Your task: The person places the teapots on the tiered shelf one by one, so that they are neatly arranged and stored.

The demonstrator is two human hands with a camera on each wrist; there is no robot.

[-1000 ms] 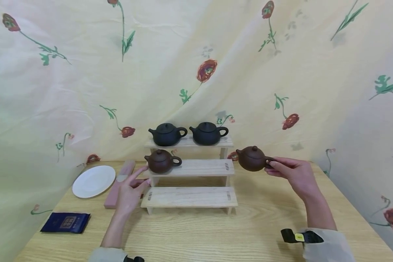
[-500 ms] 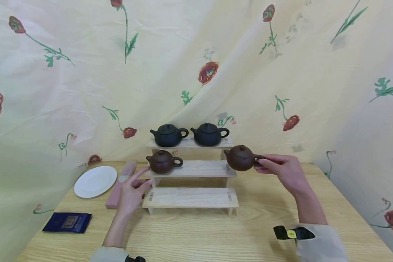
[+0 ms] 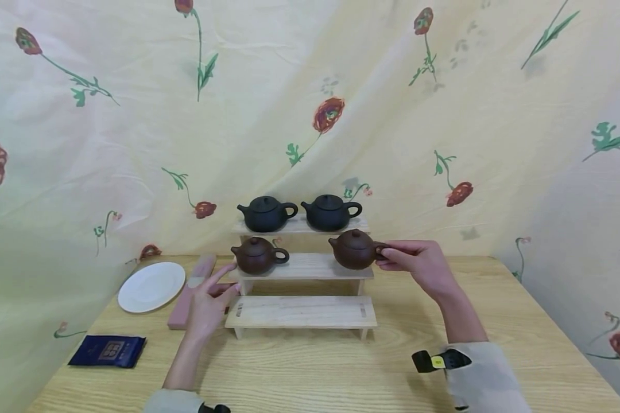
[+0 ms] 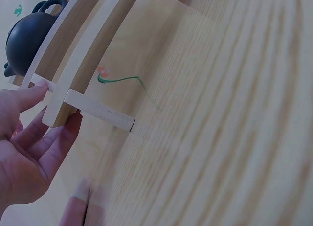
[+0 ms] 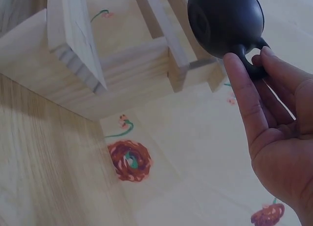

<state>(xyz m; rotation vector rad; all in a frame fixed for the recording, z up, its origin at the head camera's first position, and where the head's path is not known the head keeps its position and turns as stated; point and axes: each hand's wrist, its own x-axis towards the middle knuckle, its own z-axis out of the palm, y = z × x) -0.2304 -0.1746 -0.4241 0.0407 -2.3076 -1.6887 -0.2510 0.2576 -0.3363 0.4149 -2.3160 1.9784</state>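
Observation:
My right hand [image 3: 415,261] pinches the handle of a dark brown teapot [image 3: 355,250] at the right end of the middle tier of a wooden stepped stand [image 3: 299,312]. The lid is on and the spout points left. In the right wrist view thumb and fingers close on the handle of that teapot [image 5: 225,23]; whether its base touches the board cannot be told. My left hand [image 3: 206,304] grips the stand's left end, thumb and fingers around the board end [image 4: 58,113]. Just above those fingers a second brown teapot [image 3: 255,256] sits on the middle tier's left.
Two black teapots, one left [image 3: 265,214] and one right [image 3: 328,213], stand on the top tier. A white plate [image 3: 151,287], a pinkish long box [image 3: 181,312] and a dark blue packet [image 3: 108,351] lie on the table's left. Flowered cloth [image 3: 392,143] hangs behind.
My right hand has carried the brown teapot leftward, from beside the stand to over the right end of the middle tier. The left hand has kept its place.

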